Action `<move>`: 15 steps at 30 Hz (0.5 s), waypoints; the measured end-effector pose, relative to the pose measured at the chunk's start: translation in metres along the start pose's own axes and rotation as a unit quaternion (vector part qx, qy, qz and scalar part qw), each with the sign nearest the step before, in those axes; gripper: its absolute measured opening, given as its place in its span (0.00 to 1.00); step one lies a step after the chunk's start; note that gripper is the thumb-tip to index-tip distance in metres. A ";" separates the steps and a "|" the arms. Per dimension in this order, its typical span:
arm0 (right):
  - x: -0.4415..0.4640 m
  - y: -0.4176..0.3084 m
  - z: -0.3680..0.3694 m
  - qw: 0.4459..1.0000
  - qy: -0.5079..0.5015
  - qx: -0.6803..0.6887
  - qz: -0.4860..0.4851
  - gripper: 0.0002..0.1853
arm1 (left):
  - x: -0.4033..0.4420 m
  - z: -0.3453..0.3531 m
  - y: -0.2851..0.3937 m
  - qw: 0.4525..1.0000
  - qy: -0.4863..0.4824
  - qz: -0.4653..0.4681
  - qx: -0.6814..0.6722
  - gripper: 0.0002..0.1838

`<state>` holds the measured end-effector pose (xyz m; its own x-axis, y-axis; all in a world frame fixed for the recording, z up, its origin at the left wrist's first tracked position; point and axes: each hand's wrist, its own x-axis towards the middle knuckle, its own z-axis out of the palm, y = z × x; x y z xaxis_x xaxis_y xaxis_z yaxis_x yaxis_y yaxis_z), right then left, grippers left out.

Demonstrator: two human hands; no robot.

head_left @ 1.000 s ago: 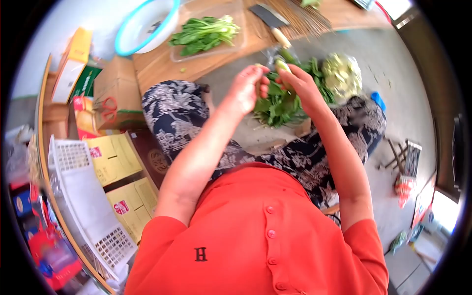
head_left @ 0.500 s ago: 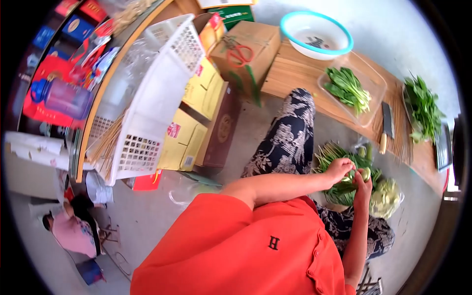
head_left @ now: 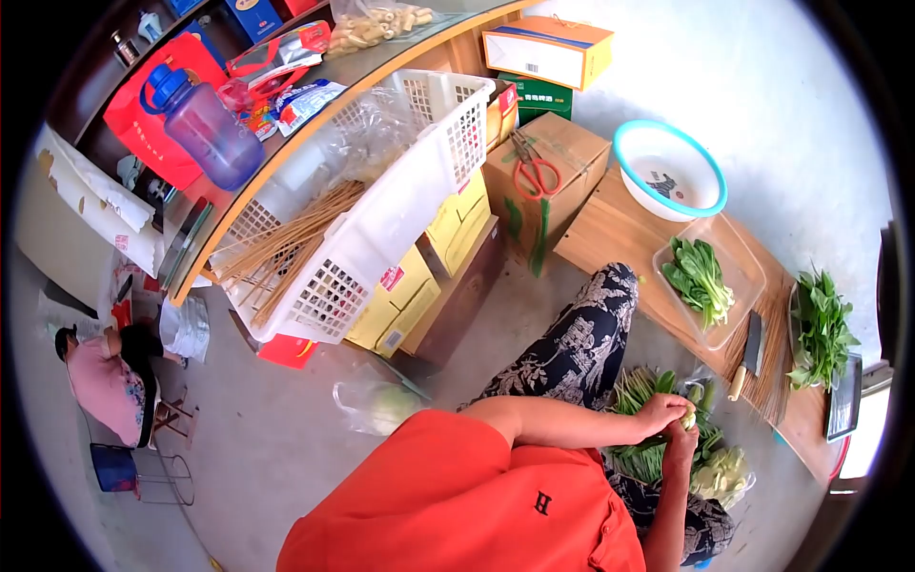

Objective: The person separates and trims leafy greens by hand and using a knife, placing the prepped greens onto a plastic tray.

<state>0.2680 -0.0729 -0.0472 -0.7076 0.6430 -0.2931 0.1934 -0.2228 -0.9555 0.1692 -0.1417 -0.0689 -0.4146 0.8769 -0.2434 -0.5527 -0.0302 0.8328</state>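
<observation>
My left hand [head_left: 660, 414] and my right hand [head_left: 680, 446] meet in front of my lap, fingers closed. Between their fingertips shows a small pale green vegetable piece [head_left: 688, 418]; its exact kind is too small to make out. Beneath and around the hands, long-stemmed green vegetables [head_left: 634, 391] lie low by my legs. Close to my right hand sits a clear plastic bag of pale leafy vegetable [head_left: 724, 477].
A wooden board [head_left: 610, 238] holds a blue-rimmed basin [head_left: 672, 172], a clear tray [head_left: 753, 272] of greens, a wooden-handled knife [head_left: 749, 353], thin sticks [head_left: 777, 357] and more leafy greens [head_left: 822, 329]. Scissors [head_left: 537, 178] rest on a carton. Someone in pink [head_left: 105, 386] sits far left.
The whole view has shifted, so the surroundings sit lower and further right. My hands have come closer together around the pale green piece, which showed more plainly in my right hand before.
</observation>
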 end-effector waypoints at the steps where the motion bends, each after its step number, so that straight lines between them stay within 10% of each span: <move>1: -0.004 -0.004 0.001 1.000 -0.007 0.008 0.009 0.11 | -0.002 0.000 0.003 0.999 0.002 -0.036 0.005 0.13; 11: 0.010 0.042 -0.047 0.996 0.066 0.032 0.049 0.06 | -0.106 -0.080 0.133 0.879 0.066 0.349 0.317 0.12; 15: 0.019 0.053 -0.049 0.995 0.071 0.023 0.061 0.07 | -0.147 -0.158 0.114 0.814 0.190 0.350 0.422 0.10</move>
<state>0.2977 -0.0369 -0.1046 -0.5762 0.7059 -0.4120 0.2377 -0.3376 -0.9108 0.0533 -0.3495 -0.0166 -0.6968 0.5705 0.4347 0.5425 0.0228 0.8397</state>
